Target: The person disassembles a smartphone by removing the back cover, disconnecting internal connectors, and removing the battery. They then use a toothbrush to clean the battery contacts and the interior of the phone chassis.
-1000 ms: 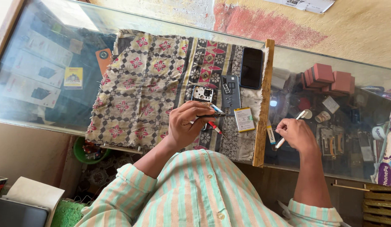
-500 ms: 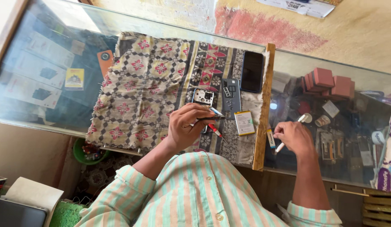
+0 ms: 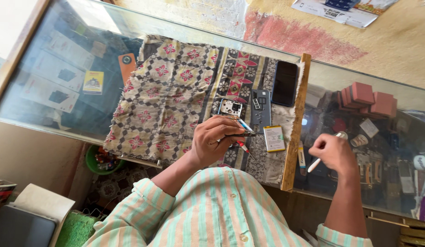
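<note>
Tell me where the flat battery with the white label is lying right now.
In the head view, the battery lies on the patterned cloth near its right edge, beside the wooden strip, just below the grey phone frame and right of the left hand.

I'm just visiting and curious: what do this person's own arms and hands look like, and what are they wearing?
Both hands, left hand and right hand, are bare, with no gloves. The striped shirt has pale green and peach vertical stripes and buttons; its long sleeves are pushed up, so the forearms show.
</note>
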A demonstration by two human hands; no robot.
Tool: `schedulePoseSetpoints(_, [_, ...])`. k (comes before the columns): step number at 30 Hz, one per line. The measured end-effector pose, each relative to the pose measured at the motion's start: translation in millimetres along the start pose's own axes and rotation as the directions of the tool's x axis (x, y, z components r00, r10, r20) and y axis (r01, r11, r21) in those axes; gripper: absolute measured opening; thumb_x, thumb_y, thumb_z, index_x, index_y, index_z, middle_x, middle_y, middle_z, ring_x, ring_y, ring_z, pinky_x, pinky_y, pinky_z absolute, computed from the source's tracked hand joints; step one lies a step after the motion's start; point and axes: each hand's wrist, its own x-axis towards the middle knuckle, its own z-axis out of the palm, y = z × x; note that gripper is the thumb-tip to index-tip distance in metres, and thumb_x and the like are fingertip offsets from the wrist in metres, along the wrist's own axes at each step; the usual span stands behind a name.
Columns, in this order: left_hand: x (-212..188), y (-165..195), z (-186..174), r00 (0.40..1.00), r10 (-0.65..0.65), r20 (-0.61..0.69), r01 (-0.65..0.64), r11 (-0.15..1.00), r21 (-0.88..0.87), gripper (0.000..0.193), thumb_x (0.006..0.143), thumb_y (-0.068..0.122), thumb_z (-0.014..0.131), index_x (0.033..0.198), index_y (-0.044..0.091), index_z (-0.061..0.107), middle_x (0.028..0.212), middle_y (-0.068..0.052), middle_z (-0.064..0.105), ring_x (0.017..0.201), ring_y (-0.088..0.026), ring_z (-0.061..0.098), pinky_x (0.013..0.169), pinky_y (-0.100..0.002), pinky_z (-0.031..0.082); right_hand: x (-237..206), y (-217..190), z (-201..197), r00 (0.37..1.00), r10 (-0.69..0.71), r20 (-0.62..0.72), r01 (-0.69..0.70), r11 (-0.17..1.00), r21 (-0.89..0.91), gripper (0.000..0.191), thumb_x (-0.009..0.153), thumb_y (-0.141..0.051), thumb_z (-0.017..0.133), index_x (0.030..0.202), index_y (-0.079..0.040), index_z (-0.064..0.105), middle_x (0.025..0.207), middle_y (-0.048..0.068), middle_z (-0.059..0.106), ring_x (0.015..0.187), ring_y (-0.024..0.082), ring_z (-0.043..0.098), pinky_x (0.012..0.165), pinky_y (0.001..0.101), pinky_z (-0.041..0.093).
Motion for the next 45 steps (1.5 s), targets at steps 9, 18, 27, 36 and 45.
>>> schedulePoseSetpoints(9, [-3, 6, 7, 1.0, -0.006, -0.002, 0.005, 0.999, -0.037, 0.023, 0.083, -0.001, 0.082, 0.104, 0.005, 0.073, 0.103, -0.009, 0.075, 0.098, -0.027, 0.075, 0.087, -0.038, 0.061, -52, -118, 13, 0.659, -0.527, -0.536, 0.642, 0.022, 0.767, 0.008, 0.097, 0.0, 0.072, 0.103, -0.004, 0.072, 0.1, 0.004, 0.076, 0.075, 0.008, 0.068, 0.063, 0.0232, 0.057])
schedulePoseSetpoints(18, [-4, 10, 5, 1.0, -0.027, -0.013, 0.027, 1.0, 0.006, 0.024, 0.083, 0.001, 0.082, 0.105, 0.005, 0.074, 0.103, -0.009, 0.075, 0.099, -0.027, 0.075, 0.087, -0.038, 0.061, -89, -183, 11, 0.534, -0.557, -0.636, 0.845, 0.383, 0.374, 0.017, 0.084, 0.004, 0.081, 0.097, -0.003, 0.073, 0.09, 0.008, 0.077, 0.069, 0.009, 0.068, 0.044, 0.0165, 0.035])
schedulePoseSetpoints(27, [-5, 8, 6, 0.999, -0.041, 0.006, 0.041, 0.999, 0.014, 0.023, 0.084, 0.005, 0.083, 0.105, 0.005, 0.073, 0.104, -0.009, 0.075, 0.101, -0.027, 0.074, 0.088, -0.038, 0.061, -90, -188, 5, 0.411, -0.644, -0.645, 0.911, 0.316, 0.265, 0.018, 0.087, 0.003, 0.081, 0.099, -0.006, 0.072, 0.094, 0.007, 0.075, 0.088, 0.017, 0.075, 0.077, 0.0284, 0.06])
schedulePoseSetpoints(36, [-6, 8, 7, 0.999, -0.041, 0.011, 0.041, 0.999, 0.014, 0.023, 0.083, 0.005, 0.083, 0.104, 0.005, 0.073, 0.103, -0.009, 0.075, 0.098, -0.027, 0.074, 0.086, -0.038, 0.06, -94, -190, 8, 0.374, -0.683, -0.627, 0.917, 0.372, 0.143, 0.02, 0.086, 0.003, 0.08, 0.101, -0.007, 0.07, 0.092, 0.007, 0.072, 0.085, 0.017, 0.071, 0.071, 0.0293, 0.057])
schedulePoseSetpoints(45, [-5, 8, 9, 1.0, -0.025, 0.001, 0.025, 1.0, 0.008, 0.023, 0.083, 0.003, 0.082, 0.105, 0.004, 0.074, 0.102, -0.008, 0.075, 0.097, -0.026, 0.074, 0.085, -0.038, 0.061, -90, -185, 18, 0.471, -0.62, -0.628, 0.882, 0.322, 0.344, 0.014, 0.089, 0.003, 0.078, 0.097, -0.006, 0.071, 0.094, 0.01, 0.073, 0.074, 0.01, 0.067, 0.043, 0.0177, 0.037])
